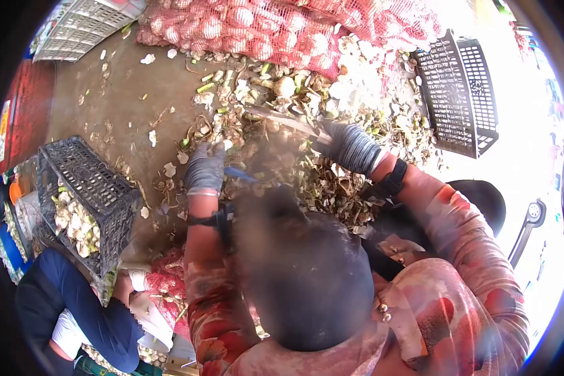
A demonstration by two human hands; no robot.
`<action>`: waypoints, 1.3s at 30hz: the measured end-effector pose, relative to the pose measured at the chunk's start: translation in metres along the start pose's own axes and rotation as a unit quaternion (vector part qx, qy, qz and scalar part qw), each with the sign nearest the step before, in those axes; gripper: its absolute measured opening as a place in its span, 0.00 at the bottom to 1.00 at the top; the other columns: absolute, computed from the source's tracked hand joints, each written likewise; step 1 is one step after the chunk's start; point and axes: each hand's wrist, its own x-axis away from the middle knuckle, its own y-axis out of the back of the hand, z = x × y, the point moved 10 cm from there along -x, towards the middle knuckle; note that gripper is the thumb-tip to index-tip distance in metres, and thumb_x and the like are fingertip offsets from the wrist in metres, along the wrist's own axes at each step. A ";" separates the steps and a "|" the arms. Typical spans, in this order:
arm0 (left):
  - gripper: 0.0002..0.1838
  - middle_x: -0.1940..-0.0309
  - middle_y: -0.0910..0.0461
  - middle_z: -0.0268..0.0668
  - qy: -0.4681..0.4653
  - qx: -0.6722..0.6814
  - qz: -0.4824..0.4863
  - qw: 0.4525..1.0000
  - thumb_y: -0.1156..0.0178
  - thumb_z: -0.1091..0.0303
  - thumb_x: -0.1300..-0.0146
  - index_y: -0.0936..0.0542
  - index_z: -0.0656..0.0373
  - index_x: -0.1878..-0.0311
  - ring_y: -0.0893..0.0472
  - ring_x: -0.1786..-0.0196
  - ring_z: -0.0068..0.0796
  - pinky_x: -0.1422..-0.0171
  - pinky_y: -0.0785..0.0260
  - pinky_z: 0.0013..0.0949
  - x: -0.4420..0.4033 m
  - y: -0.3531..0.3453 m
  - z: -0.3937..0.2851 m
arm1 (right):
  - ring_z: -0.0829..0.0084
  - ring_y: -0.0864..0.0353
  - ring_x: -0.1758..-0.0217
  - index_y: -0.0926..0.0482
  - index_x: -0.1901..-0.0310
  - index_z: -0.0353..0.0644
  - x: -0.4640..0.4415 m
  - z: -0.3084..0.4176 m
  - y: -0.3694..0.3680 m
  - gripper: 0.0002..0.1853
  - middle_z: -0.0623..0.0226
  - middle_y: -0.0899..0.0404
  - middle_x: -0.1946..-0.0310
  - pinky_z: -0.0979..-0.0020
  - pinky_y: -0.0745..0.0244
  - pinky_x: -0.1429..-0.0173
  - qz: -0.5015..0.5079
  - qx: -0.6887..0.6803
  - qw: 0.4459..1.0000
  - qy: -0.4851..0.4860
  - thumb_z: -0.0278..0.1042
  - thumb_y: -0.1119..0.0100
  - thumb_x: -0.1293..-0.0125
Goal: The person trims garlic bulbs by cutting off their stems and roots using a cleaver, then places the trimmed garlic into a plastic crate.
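Note:
My left hand [205, 169], in a grey glove, is over the garlic scraps with its fingers bent down. A pale garlic piece [227, 144] is by its fingertips, and a narrow blue strip [240, 175] sticks out beside it; what its fingers hold is hidden. My right hand [352, 148], gloved in grey stripes, is closed around the near end of a long, flat, brownish blade-like tool [285, 121]. That tool points left across the pile. Beneath both hands lies a heap of garlic stalks and skins [338, 194]. The space between the hands is blurred.
Red mesh sacks of garlic [238, 28] lie along the far side. A black crate [454, 94] stands at right, a grey crate [88, 28] at far left. Another black crate [94, 178] holds garlic, near a co-worker's dark-clothed limb [84, 301]. A dark rounded shape [313, 282] blocks the lower middle.

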 end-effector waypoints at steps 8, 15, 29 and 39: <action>0.29 0.52 0.19 0.50 0.016 0.130 0.066 0.989 0.32 0.54 0.44 0.25 0.64 0.44 0.18 0.51 0.42 0.44 0.28 0.39 -0.011 -0.069 0.016 | 0.46 0.18 0.66 0.24 0.55 0.39 0.007 -0.001 -0.009 0.23 0.47 0.20 0.73 0.52 0.24 0.61 0.051 0.058 0.997 0.000 0.55 0.42 0.36; 0.24 0.47 0.23 0.41 -0.280 0.280 0.033 0.918 0.40 0.67 0.35 0.30 0.59 0.37 0.22 0.47 0.33 0.41 0.29 0.36 0.057 -0.010 -0.070 | 0.51 0.16 0.61 0.23 0.56 0.44 0.004 0.070 0.002 0.13 0.53 0.18 0.68 0.53 0.23 0.61 0.065 0.122 0.984 0.113 0.41 0.40 0.40; 0.21 0.51 0.21 0.38 -0.299 0.198 0.169 0.918 0.41 0.65 0.34 0.28 0.58 0.39 0.21 0.49 0.34 0.43 0.28 0.37 0.079 -0.055 -0.070 | 0.51 0.16 0.65 0.27 0.48 0.47 0.023 0.073 -0.010 0.20 0.57 0.18 0.70 0.53 0.24 0.65 0.082 0.135 0.975 0.155 0.30 0.41 0.45; 0.23 0.54 0.25 0.35 -0.378 0.308 0.061 0.871 0.38 0.77 0.39 0.34 0.58 0.42 0.23 0.54 0.25 0.50 0.27 0.30 0.118 0.010 -0.125 | 0.58 0.17 0.67 0.23 0.53 0.42 -0.002 -0.036 0.009 0.13 0.57 0.18 0.70 0.62 0.21 0.59 0.000 0.007 1.000 -0.019 0.40 0.42 0.35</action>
